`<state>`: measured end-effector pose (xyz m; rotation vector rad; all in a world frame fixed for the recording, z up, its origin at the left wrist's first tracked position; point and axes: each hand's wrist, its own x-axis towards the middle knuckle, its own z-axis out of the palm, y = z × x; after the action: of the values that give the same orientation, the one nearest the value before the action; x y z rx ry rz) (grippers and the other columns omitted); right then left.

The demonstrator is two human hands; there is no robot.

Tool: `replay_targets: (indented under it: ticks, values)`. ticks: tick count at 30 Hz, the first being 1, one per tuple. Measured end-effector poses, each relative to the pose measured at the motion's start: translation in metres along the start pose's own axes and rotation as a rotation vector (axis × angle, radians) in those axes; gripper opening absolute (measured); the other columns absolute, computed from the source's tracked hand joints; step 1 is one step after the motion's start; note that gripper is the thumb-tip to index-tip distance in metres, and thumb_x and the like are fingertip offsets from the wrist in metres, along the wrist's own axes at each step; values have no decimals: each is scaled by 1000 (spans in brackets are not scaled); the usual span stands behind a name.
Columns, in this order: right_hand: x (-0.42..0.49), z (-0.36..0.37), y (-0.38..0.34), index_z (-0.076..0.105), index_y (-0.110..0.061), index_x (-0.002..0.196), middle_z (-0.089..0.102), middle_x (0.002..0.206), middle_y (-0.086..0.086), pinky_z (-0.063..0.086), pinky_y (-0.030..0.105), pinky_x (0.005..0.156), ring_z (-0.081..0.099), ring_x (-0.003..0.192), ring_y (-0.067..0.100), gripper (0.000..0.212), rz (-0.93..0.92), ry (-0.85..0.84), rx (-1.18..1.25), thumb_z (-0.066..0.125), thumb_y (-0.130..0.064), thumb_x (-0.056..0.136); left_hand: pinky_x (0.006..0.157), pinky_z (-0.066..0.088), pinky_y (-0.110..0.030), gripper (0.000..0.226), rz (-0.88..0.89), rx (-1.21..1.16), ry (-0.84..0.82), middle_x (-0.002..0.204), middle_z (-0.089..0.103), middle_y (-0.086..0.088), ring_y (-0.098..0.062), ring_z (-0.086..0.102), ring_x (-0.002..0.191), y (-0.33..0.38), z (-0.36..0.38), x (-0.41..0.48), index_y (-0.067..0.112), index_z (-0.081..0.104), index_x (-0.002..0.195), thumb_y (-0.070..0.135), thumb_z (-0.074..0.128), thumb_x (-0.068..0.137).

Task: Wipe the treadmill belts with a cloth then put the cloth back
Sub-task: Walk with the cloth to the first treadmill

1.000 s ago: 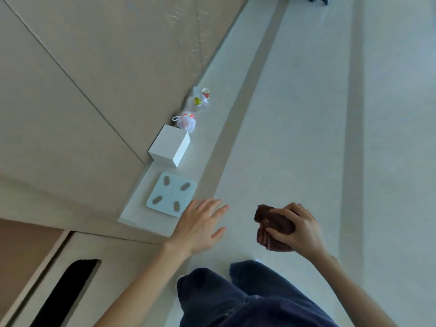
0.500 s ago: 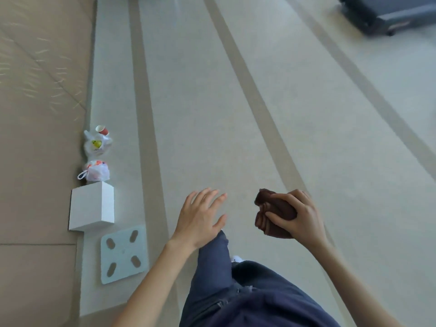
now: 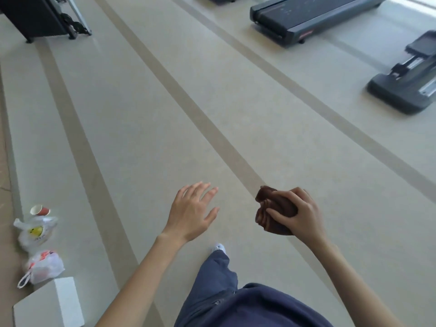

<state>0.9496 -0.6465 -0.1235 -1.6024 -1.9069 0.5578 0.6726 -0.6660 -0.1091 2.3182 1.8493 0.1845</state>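
A crumpled dark brown cloth (image 3: pixel 271 210) is gripped in my right hand (image 3: pixel 298 214), held in the air in front of me at lower centre right. My left hand (image 3: pixel 192 212) hovers beside it, fingers spread, holding nothing. A flat dark treadmill (image 3: pixel 313 14) lies on the floor at the far upper right. A second dark machine (image 3: pixel 408 81) sits at the right edge, partly cut off. Both stand well beyond my hands.
Pale floor with darker stripes runs diagonally ahead. At lower left along the wall: a white box (image 3: pixel 50 305), two knotted plastic bags (image 3: pixel 43 267), a red paper cup (image 3: pixel 40 210). A dark rack (image 3: pixel 44 16) stands upper left. My leg and shoe (image 3: pixel 219 248) are below.
The view has swung right from the wall and scale to the open floor, bringing the treadmills and rack into sight. My hands keep the same pose, the cloth still in the right one.
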Motion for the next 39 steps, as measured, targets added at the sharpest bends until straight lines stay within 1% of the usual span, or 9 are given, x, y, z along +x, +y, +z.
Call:
replay_targets:
  ticks: [5, 10, 13, 15, 19, 24, 31, 34, 39]
  values:
    - [65, 6, -3, 69, -32, 97, 54, 84, -11, 43, 29, 72, 54, 82, 12, 34, 3, 87, -49, 85, -32, 66, 98, 42, -41, 52, 72, 18, 22, 126, 60, -6, -26, 55, 117, -32, -17, 71, 17, 60, 124, 44, 35, 86]
    - [103, 9, 14, 69, -31, 96, 54, 83, -12, 42, 29, 71, 51, 80, 9, 35, 50, 126, -74, 85, -31, 65, 97, 42, -41, 50, 118, 5, 11, 126, 60, -6, -25, 55, 117, -43, -17, 127, 18, 60, 123, 43, 39, 86]
    - [127, 9, 28, 69, -32, 96, 53, 83, -13, 41, 28, 72, 50, 80, 7, 33, 100, 146, -59, 82, -35, 67, 100, 39, -42, 47, 152, -19, -37, 130, 57, -6, -26, 51, 122, -41, -7, 165, 18, 58, 127, 40, 47, 86]
    - [146, 9, 40, 69, -32, 96, 52, 82, -14, 42, 28, 72, 51, 81, 9, 31, 130, 148, -48, 79, -36, 67, 100, 39, -42, 48, 170, -28, -44, 130, 57, -6, -26, 51, 122, -36, 0, 192, 17, 58, 127, 39, 49, 85]
    - [189, 5, 69, 68, -34, 95, 52, 83, -15, 43, 29, 70, 54, 82, 11, 33, 169, 121, -29, 84, -31, 66, 101, 38, -41, 48, 193, -21, -65, 131, 56, -5, -24, 50, 123, -23, 9, 250, 19, 56, 129, 41, 48, 87]
    - [273, -20, 114, 68, -34, 95, 54, 83, -14, 42, 27, 67, 55, 81, 10, 33, 174, 115, -17, 83, -34, 66, 105, 33, -41, 47, 201, -25, -62, 136, 52, -5, -24, 45, 128, -3, 7, 344, 19, 53, 132, 38, 54, 89]
    - [389, -69, 168, 68, -34, 96, 55, 85, -12, 47, 33, 69, 55, 82, 12, 32, 118, 133, -26, 81, -38, 68, 109, 29, -40, 48, 188, -72, -1, 138, 49, -4, -23, 40, 131, 43, 0, 471, 20, 50, 135, 39, 50, 91]
    - [419, -77, 181, 69, -32, 97, 55, 85, -11, 46, 33, 70, 55, 82, 12, 32, 126, 146, -26, 82, -37, 68, 111, 23, -37, 50, 216, -73, -14, 142, 44, -2, -20, 35, 134, 60, 4, 511, 22, 44, 138, 42, 44, 93]
    - [461, -74, 206, 70, -31, 96, 57, 84, -9, 46, 32, 71, 56, 82, 12, 32, 186, 151, -7, 83, -34, 67, 112, 22, -36, 51, 258, -64, -86, 144, 41, 1, -17, 32, 135, 63, 19, 570, 25, 41, 140, 45, 40, 93]
